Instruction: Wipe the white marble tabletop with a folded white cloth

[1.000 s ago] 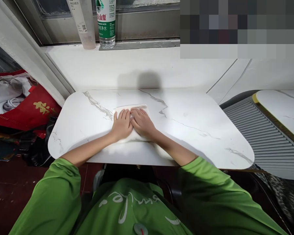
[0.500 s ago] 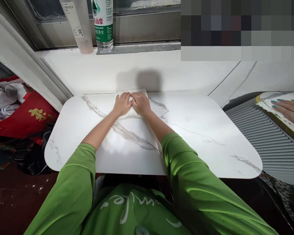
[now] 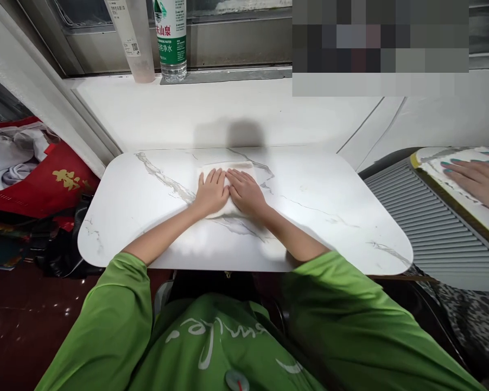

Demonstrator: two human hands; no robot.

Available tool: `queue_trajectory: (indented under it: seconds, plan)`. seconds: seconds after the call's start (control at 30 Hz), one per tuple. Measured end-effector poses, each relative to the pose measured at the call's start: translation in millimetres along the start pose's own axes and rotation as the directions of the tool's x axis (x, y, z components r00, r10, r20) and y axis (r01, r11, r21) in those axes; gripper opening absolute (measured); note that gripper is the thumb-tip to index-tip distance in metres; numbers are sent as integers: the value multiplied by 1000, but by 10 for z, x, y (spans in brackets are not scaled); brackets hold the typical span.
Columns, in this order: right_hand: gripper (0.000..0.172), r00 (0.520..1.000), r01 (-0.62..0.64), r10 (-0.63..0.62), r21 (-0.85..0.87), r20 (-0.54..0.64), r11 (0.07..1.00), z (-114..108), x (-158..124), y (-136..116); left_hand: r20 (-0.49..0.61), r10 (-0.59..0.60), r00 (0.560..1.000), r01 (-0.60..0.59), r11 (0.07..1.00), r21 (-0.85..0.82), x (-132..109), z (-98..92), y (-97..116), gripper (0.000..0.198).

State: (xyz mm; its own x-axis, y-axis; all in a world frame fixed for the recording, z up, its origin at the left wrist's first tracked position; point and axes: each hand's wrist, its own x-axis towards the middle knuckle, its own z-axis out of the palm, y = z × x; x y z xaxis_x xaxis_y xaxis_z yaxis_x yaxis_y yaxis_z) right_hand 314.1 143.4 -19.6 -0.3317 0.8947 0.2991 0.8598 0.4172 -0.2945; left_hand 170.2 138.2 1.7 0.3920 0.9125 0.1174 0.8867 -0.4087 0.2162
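Table: here's your landmark, the white table [image 3: 321, 201] with grey veins and rounded corners, its long front edge facing you.
Cloth: there's your white cloth [image 3: 229, 210], lying on the table just left of its middle, nearer the back edge than the front; your hands hide much of it.
Left hand: your left hand [image 3: 212, 194] lies flat on the cloth's left part, fingers stretched towards the table's back edge, nothing gripped.
Right hand: your right hand [image 3: 246, 193] matches it on the cloth's right part, palm down, fingers long and close together; whether the two thumbs touch, I can't tell.
Sleeves: green sleeves [image 3: 106, 304], ending at your forearms over the table's front edge.
Bottle: up behind the table's left half, a bottle [image 3: 173, 46] stands on the sill, green and white label showing.
Cup: tall, frosted and labelled, the cup [image 3: 137, 51] is just left of the bottle, also behind the table.
Red bag: off the table's left end, a red bag [image 3: 71, 163] with gold print, pale fabric inside.
Co-worker: beyond the table's right end, another person's hand [image 3: 478, 179] lies spread on something white atop a second table [image 3: 488, 225].
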Motion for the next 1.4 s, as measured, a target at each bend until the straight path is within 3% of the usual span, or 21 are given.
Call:
queue_trajectory:
  seconds: [0.23, 0.33, 0.43, 0.7, 1.13, 1.27, 1.4]
  plan:
    - [52, 988, 150, -150, -5, -47, 989, -231, -997, -32, 58, 187, 981, -192, 977, 95, -705, 32, 613, 58]
    - [53, 988, 142, -141, 1, -59, 990, -284, -1203, -43, 65, 230, 971, -235, 969, 80, -834, 49, 727, 57]
    - [55, 994, 92, -91, 27, -53, 995, -301, -1229, -65, 84, 220, 972, -225, 973, 51, -842, 54, 735, 58]
    - [52, 994, 34, -27, 59, -107, 998, -212, -871, 67, 96, 178, 979, -176, 984, -30, -492, 48, 620, 57]
    - [51, 995, -34, 38, 48, -87, 998, -21, 554, 722, 23, 74, 997, -73, 996, -42, 914, 152, 109, 55]
    - [47, 985, -114, 116, 20, -125, 993, 21, 701, 768, -18, 38, 999, -39, 998, -49, 1037, 158, 76, 51]
    - [49, 982, -102, 105, 26, -155, 994, 59, 648, 797, -17, 39, 999, -39, 998, -39, 1004, 169, 98, 53]
